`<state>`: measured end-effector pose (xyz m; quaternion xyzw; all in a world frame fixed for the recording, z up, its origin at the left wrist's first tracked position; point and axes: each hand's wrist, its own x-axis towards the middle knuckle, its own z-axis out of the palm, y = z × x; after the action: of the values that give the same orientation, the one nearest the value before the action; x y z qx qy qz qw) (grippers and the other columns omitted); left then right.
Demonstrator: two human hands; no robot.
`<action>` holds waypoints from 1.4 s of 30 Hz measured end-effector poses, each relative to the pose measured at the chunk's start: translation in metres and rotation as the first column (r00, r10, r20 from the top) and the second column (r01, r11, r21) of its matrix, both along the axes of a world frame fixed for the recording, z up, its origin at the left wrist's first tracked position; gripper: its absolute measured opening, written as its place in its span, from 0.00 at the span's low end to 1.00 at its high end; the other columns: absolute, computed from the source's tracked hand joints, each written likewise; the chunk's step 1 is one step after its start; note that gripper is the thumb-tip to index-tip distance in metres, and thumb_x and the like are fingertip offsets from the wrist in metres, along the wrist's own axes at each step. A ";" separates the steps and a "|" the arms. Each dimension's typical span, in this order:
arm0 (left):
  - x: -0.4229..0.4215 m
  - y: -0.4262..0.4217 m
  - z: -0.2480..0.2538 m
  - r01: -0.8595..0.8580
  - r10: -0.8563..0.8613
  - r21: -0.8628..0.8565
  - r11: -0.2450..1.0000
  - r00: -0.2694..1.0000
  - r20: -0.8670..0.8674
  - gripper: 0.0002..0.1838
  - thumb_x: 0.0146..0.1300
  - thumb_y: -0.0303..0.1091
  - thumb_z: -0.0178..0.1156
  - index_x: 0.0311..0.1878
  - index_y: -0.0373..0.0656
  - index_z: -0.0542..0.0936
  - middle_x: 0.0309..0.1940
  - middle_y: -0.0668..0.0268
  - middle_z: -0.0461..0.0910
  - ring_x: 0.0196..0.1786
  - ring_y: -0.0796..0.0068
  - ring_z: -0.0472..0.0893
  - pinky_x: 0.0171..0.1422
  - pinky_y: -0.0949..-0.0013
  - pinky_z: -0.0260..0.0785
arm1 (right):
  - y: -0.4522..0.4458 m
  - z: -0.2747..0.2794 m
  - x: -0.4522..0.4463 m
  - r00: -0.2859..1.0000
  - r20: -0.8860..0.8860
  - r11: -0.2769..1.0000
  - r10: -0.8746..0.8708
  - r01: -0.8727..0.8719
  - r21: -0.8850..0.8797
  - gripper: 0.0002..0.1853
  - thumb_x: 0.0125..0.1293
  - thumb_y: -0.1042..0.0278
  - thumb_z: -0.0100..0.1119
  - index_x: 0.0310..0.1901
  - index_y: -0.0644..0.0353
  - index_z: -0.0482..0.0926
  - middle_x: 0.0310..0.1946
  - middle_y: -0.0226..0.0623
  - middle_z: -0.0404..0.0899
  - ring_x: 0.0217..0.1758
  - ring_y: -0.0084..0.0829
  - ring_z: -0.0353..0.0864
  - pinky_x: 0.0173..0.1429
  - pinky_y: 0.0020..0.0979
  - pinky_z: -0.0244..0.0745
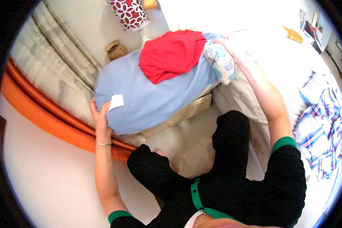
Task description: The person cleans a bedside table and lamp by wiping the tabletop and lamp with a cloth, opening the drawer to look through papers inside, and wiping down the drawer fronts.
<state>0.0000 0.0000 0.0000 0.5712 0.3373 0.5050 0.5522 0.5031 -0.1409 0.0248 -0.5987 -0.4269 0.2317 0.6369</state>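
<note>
My left hand (101, 114) grips the rounded left end of a blue cloth-covered surface (152, 106), its thumb beside a small white tag (116, 102). My right hand (225, 46) is at the other end, by a blue and white fuzzy cloth (220, 62); its fingers are washed out by glare, so what they hold is unclear. Between my hands a bunched red cloth (173, 55) lies on the blue cover.
A bed with white bedding (269, 49) stands at the right, bearing a plaid cloth (319, 133). Behind are a clay pot (116, 50) and a flower-patterned lamp (129, 14). A curtain (57, 49) hangs left; a drawer (182, 116) shows below.
</note>
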 end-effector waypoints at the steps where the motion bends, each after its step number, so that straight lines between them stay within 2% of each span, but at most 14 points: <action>1: 0.011 -0.013 -0.005 -0.021 0.020 0.021 1.000 0.999 0.025 0.38 0.58 0.32 0.68 0.70 0.42 0.61 0.64 0.58 0.66 0.67 0.65 0.66 0.74 0.61 0.57 | -0.005 0.008 0.005 0.999 0.034 0.999 -0.030 0.030 -0.013 0.20 0.65 0.67 0.63 0.56 0.65 0.77 0.45 0.40 0.84 0.47 0.27 0.83 0.51 0.28 0.79; 10: 0.145 -0.069 0.002 -0.064 0.053 0.434 0.898 0.998 0.038 0.34 0.54 0.28 0.70 0.63 0.34 0.67 0.60 0.57 0.68 0.65 0.64 0.67 0.74 0.61 0.57 | -0.041 0.066 0.085 0.922 0.250 0.940 -0.296 0.235 0.245 0.24 0.65 0.59 0.65 0.56 0.69 0.77 0.46 0.41 0.84 0.48 0.30 0.83 0.52 0.28 0.77; 12: 0.199 -0.059 -0.001 -0.032 0.064 0.593 0.805 0.997 -0.033 0.34 0.52 0.30 0.72 0.61 0.37 0.68 0.57 0.59 0.70 0.63 0.65 0.70 0.71 0.61 0.62 | -0.043 0.074 0.131 0.459 0.543 0.711 -0.703 0.468 0.525 0.26 0.64 0.56 0.65 0.57 0.67 0.77 0.44 0.43 0.85 0.49 0.34 0.83 0.54 0.34 0.77; 17: 0.326 -0.044 -0.040 0.139 -0.049 0.610 0.780 0.986 -0.161 0.33 0.52 0.38 0.69 0.59 0.36 0.69 0.55 0.48 0.70 0.60 0.46 0.71 0.69 0.53 0.63 | -0.105 0.089 0.203 -0.089 0.843 0.499 -0.530 0.771 0.395 0.24 0.66 0.50 0.58 0.57 0.55 0.78 0.54 0.47 0.81 0.58 0.49 0.80 0.61 0.44 0.73; 19: 0.340 -0.020 -0.098 0.554 -0.217 0.634 0.540 0.819 -0.531 0.36 0.51 0.39 0.70 0.63 0.38 0.69 0.57 0.47 0.70 0.62 0.46 0.70 0.71 0.53 0.62 | -0.133 0.069 0.236 -0.102 0.819 0.417 -0.565 0.821 0.390 0.23 0.64 0.51 0.61 0.55 0.58 0.78 0.53 0.50 0.81 0.57 0.48 0.80 0.61 0.43 0.73; 21: 0.290 -0.038 -0.088 0.637 -0.201 0.656 0.406 0.762 -0.616 0.36 0.53 0.38 0.69 0.66 0.41 0.69 0.60 0.49 0.70 0.63 0.48 0.70 0.71 0.54 0.62 | -0.150 0.055 0.233 -0.102 0.804 0.455 -0.585 0.780 0.430 0.22 0.64 0.54 0.63 0.54 0.59 0.78 0.49 0.51 0.82 0.53 0.50 0.81 0.60 0.42 0.74; 25: 0.184 -0.045 -0.071 0.588 -0.039 0.722 0.365 0.784 -0.619 0.29 0.56 0.35 0.67 0.62 0.43 0.73 0.59 0.56 0.73 0.64 0.53 0.71 0.70 0.53 0.62 | -0.130 0.024 0.207 0.472 0.808 0.815 -0.352 0.579 0.016 0.17 0.63 0.57 0.67 0.45 0.63 0.82 0.42 0.44 0.85 0.48 0.38 0.84 0.56 0.34 0.75; 27: 0.133 -0.022 -0.068 0.587 0.134 0.713 0.383 0.729 -0.672 0.27 0.57 0.37 0.68 0.61 0.44 0.75 0.59 0.57 0.74 0.65 0.55 0.71 0.71 0.48 0.59 | -0.089 0.035 0.153 0.528 0.819 0.933 -0.226 0.360 0.025 0.16 0.63 0.57 0.67 0.42 0.64 0.83 0.42 0.41 0.86 0.49 0.33 0.84 0.56 0.33 0.75; 31: 0.042 0.022 -0.065 0.378 0.550 0.771 0.512 0.545 -0.632 0.25 0.61 0.39 0.64 0.61 0.45 0.76 0.61 0.58 0.76 0.66 0.58 0.72 0.73 0.43 0.54 | -0.006 0.056 0.045 0.432 0.857 0.928 -0.281 0.350 0.127 0.16 0.63 0.56 0.67 0.44 0.59 0.83 0.44 0.45 0.84 0.50 0.39 0.83 0.57 0.34 0.75; 33: 0.006 0.037 -0.070 0.227 0.663 0.818 0.529 0.491 -0.565 0.23 0.62 0.38 0.64 0.60 0.43 0.76 0.61 0.56 0.76 0.66 0.57 0.72 0.74 0.45 0.54 | 0.029 0.050 0.016 0.170 0.933 0.888 -0.317 0.399 0.229 0.18 0.63 0.53 0.67 0.47 0.58 0.82 0.45 0.47 0.82 0.51 0.41 0.82 0.56 0.37 0.75; 37: -0.035 0.043 -0.085 0.009 0.666 0.765 0.644 0.486 -0.566 0.19 0.66 0.33 0.60 0.58 0.38 0.76 0.61 0.53 0.76 0.66 0.56 0.72 0.74 0.55 0.57 | 0.076 0.013 -0.044 0.511 0.859 0.931 -0.040 0.332 -0.154 0.23 0.61 0.48 0.66 0.52 0.55 0.81 0.49 0.48 0.81 0.56 0.47 0.79 0.58 0.42 0.75; 39: -0.049 0.047 -0.110 -0.142 0.496 0.570 0.809 0.686 -0.533 0.19 0.69 0.32 0.58 0.61 0.37 0.75 0.60 0.54 0.77 0.66 0.55 0.72 0.72 0.59 0.60 | 0.100 -0.036 -0.038 0.699 0.695 0.946 0.170 0.083 -0.314 0.26 0.61 0.46 0.64 0.55 0.54 0.81 0.52 0.48 0.81 0.59 0.49 0.77 0.61 0.44 0.74; 41: -0.053 0.043 -0.111 -0.149 0.488 0.550 0.822 0.683 -0.544 0.19 0.72 0.33 0.56 0.62 0.36 0.76 0.58 0.54 0.78 0.65 0.57 0.74 0.69 0.61 0.64 | 0.093 -0.080 -0.055 0.194 0.977 0.974 0.084 0.192 -0.122 0.24 0.68 0.48 0.58 0.56 0.58 0.80 0.54 0.45 0.81 0.59 0.47 0.78 0.66 0.42 0.71; 42: -0.054 0.046 -0.111 -0.195 0.422 0.448 0.873 0.763 -0.490 0.18 0.72 0.33 0.55 0.61 0.36 0.77 0.57 0.55 0.79 0.63 0.59 0.76 0.68 0.63 0.65 | 0.093 -0.084 -0.064 0.282 0.959 0.977 0.005 0.202 -0.064 0.24 0.68 0.49 0.56 0.57 0.57 0.81 0.55 0.45 0.81 0.61 0.47 0.77 0.67 0.44 0.69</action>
<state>-0.0537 0.0461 -0.1111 0.7246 0.4771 0.4489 0.2140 0.4393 -0.0478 -0.0592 -0.6964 -0.6621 -0.1748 0.2147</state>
